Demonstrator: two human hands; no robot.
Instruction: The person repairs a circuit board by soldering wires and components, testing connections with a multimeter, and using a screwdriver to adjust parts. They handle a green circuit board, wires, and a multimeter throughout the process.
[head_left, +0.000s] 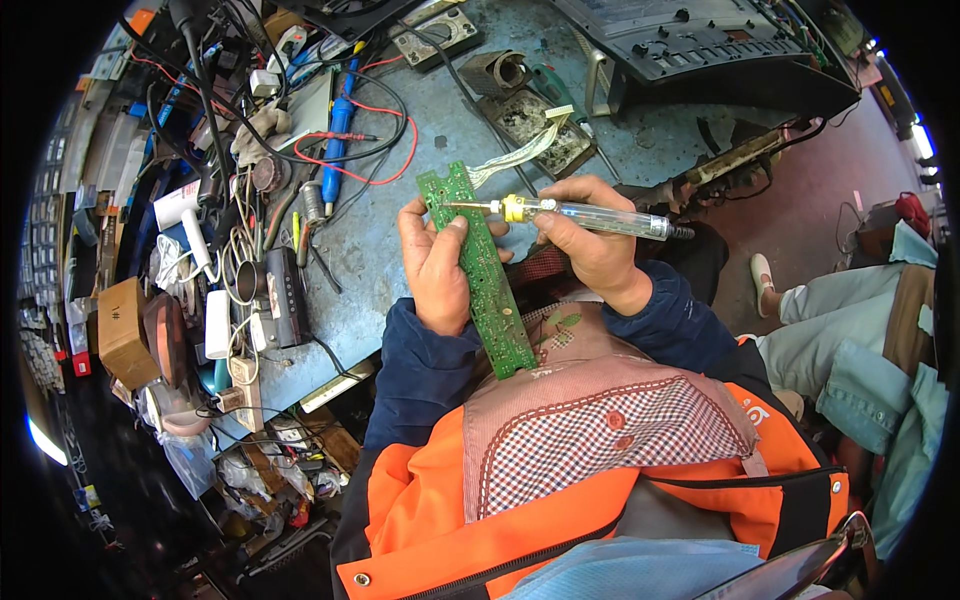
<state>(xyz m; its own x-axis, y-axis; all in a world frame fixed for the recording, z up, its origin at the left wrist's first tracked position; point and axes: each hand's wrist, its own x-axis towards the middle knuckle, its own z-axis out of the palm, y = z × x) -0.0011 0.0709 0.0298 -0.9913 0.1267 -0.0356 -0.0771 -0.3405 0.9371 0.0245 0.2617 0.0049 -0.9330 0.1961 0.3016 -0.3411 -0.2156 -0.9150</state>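
A long, narrow green circuit board [492, 305] is in my left hand [438, 268], which grips it near its upper end with the thumb on its face. The board slants down toward my apron. My right hand [602, 246] is closed around a soldering iron [610, 219] with a clear handle and a yellow collar. Its thin tip lies across the board's upper part, close to my left thumb; whether it touches the board I cannot tell. From the board's upper end a bundle of pale wires [525, 153] runs to a white connector [559, 112].
A blue desoldering pump [338, 135] lies among red and black leads on the blue bench [375, 240]. Behind the board stands a grubby metal tray [535, 125]. Tools and cables crowd the left, beside a white glue gun-like device [185, 215]. A large black panel [720, 50] sits far right; another person's legs [830, 310] show.
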